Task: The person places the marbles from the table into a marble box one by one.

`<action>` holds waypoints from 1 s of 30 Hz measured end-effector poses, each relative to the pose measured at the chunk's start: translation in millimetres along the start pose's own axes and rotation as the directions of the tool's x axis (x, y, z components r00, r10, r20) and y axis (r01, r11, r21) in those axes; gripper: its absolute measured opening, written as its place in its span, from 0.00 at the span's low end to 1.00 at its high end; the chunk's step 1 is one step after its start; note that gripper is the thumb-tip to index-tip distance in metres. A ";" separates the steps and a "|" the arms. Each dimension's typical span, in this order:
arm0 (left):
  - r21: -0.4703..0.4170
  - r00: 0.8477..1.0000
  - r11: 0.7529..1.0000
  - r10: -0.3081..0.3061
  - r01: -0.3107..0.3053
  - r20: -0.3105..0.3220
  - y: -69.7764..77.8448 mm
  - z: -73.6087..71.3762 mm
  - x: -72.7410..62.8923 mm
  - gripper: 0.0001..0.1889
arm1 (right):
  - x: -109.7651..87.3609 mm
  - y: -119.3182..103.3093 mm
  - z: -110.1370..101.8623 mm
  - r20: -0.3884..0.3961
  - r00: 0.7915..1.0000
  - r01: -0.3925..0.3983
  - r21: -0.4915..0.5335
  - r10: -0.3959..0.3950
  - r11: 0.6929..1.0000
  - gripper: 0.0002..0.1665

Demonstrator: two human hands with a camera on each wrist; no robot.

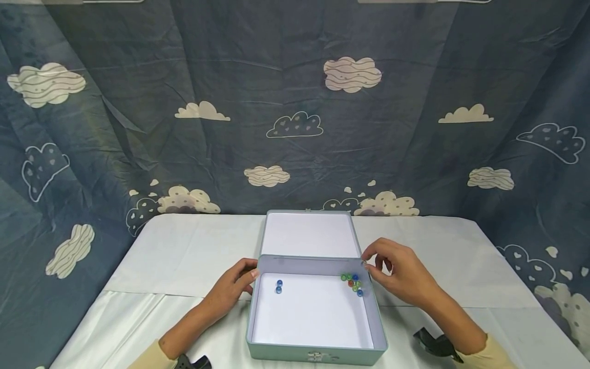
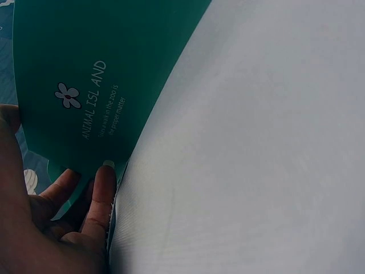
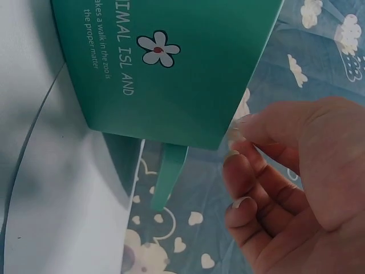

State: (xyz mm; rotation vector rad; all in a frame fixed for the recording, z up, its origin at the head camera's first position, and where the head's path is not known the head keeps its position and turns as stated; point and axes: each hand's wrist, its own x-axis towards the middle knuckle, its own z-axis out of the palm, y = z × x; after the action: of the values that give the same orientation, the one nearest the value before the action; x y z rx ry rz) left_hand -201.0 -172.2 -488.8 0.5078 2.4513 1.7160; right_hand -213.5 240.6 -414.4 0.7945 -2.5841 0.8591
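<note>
A light green metal box (image 1: 318, 354) stands open on the table, its lid (image 1: 310, 233) raised at the back. My left hand (image 1: 230, 288) grips the box's left wall near the back corner; the thumb is at the rim and the fingers touch the printed outer side in the left wrist view. At the back right corner, my right hand (image 1: 400, 270) pinches thumb and forefinger together over the rim, on what looks like a small marble (image 1: 363, 263) mostly hidden by the fingertips. Blue, green and red glass marbles (image 1: 355, 278) cluster inside, close below that hand.
Two blue marbles (image 1: 278, 286) lie apart inside the box, toward its left. White cloth (image 1: 184, 307) covers the table. A dark blue curtain (image 1: 295, 92) with cloud prints hangs behind it. Black straps (image 1: 435, 343) hang at the wrists.
</note>
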 end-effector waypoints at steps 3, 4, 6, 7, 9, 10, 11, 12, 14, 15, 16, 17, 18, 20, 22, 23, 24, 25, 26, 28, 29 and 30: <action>0.005 1.000 1.000 -0.001 0.001 -0.001 -0.7 0.2 0.4 0.23 | -0.1 0.4 0.2 -0.004 1.000 0.006 0.002 -0.006 1.000 0.19; 0.005 1.000 1.000 0.000 0.000 0.000 -0.8 0.2 0.5 0.23 | 0.0 0.7 0.0 -0.007 1.000 0.007 0.003 -0.007 1.000 0.19; 0.005 1.000 1.000 0.002 -0.002 0.002 -0.9 0.0 0.7 0.23 | 0.2 1.6 -0.3 -0.012 1.000 0.009 -0.001 -0.009 1.000 0.19; 0.004 1.000 1.000 0.003 -0.003 0.002 -1.0 0.0 0.7 0.24 | 0.4 2.4 -0.5 -0.015 1.000 0.009 -0.005 -0.009 1.000 0.19; 0.005 1.000 1.000 0.005 -0.005 0.004 -1.0 -0.1 0.7 0.24 | 0.9 4.7 -1.1 -0.023 1.000 0.010 -0.014 -0.011 1.000 0.19; 0.005 1.000 1.000 0.007 -0.007 0.005 -0.9 -0.1 0.7 0.24 | 1.1 6.2 -1.4 -0.027 1.000 0.011 -0.020 -0.012 1.000 0.19; 0.005 1.000 1.000 0.008 -0.008 0.004 -0.9 -0.2 0.6 0.24 | 1.2 7.9 -1.7 -0.032 0.999 0.013 -0.029 -0.013 0.999 0.18; 0.005 1.000 1.000 0.008 -0.008 0.004 -0.9 -0.1 0.5 0.23 | 1.2 10.0 -1.9 -0.038 0.999 0.014 -0.038 -0.015 0.999 0.18; 0.007 1.000 1.000 0.010 -0.010 0.002 -0.9 -0.1 0.4 0.23 | 1.2 14.6 -2.2 -0.046 0.999 0.008 -0.053 -0.011 0.999 0.18; 0.006 1.000 1.000 0.011 -0.011 0.001 -1.0 0.0 0.4 0.23 | 1.1 17.1 -2.3 -0.048 0.999 0.002 -0.061 -0.005 0.998 0.18; 0.004 1.000 1.000 0.012 -0.012 0.001 -1.0 0.1 0.4 0.23 | 1.0 19.7 -2.3 -0.048 0.999 -0.009 -0.071 0.006 0.997 0.18; 0.003 1.000 1.000 0.012 -0.012 0.000 -1.0 0.1 0.4 0.23 | 0.9 22.3 -2.3 -0.047 0.999 -0.023 -0.078 0.019 0.997 0.18; 0.000 1.000 1.000 0.012 -0.012 0.001 -1.0 0.2 0.5 0.23 | 0.7 25.0 -2.3 -0.044 0.998 -0.039 -0.084 0.035 0.996 0.17; -0.003 1.000 1.000 0.011 -0.011 0.004 -0.8 0.2 0.5 0.23 | 0.0 30.3 -2.6 -0.032 0.997 -0.073 -0.092 0.071 0.993 0.16; -0.004 1.000 1.000 0.008 -0.008 0.004 -0.3 0.2 0.4 0.23 | -0.4 35.7 -3.1 -0.018 0.994 -0.106 -0.104 0.105 0.989 0.15; -0.002 1.000 1.000 0.006 -0.006 0.003 -0.1 0.2 0.4 0.23 | -0.6 38.6 -3.4 -0.012 0.993 -0.120 -0.109 0.119 0.987 0.14; -0.001 1.000 1.000 0.004 -0.004 0.002 0.3 0.2 0.3 0.23 | -0.7 41.7 -3.8 -0.006 0.991 -0.133 -0.114 0.133 0.985 0.14; 0.003 1.000 1.000 0.001 -0.001 0.000 0.6 0.2 0.2 0.23 | -0.9 45.0 -3.8 -0.002 0.990 -0.143 -0.119 0.143 0.983 0.14; 0.003 1.000 1.000 0.000 0.000 -0.002 0.9 0.2 0.1 0.23 | -0.9 48.2 -3.9 0.002 0.988 -0.155 -0.125 0.156 0.980 0.14; 0.005 1.000 1.000 -0.003 0.003 -0.004 0.9 0.2 0.1 0.23 | -1.3 54.8 -4.3 0.010 0.982 -0.184 -0.133 0.187 0.974 0.15; 0.005 1.000 1.000 -0.003 0.003 -0.004 0.8 0.3 0.2 0.23 | -1.7 57.9 -4.4 0.013 0.979 -0.198 -0.136 0.201 0.971 0.15; 0.004 1.000 1.000 -0.004 0.004 -0.003 0.7 0.3 0.2 0.23 | -2.0 61.1 -4.5 0.016 0.977 -0.210 -0.136 0.214 0.968 0.16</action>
State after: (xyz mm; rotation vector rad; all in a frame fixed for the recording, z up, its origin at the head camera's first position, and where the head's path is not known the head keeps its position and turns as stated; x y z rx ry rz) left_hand -200.9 -171.7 -488.2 0.5011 2.4568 1.7120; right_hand -247.4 285.0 -439.5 0.5046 -2.7560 0.7255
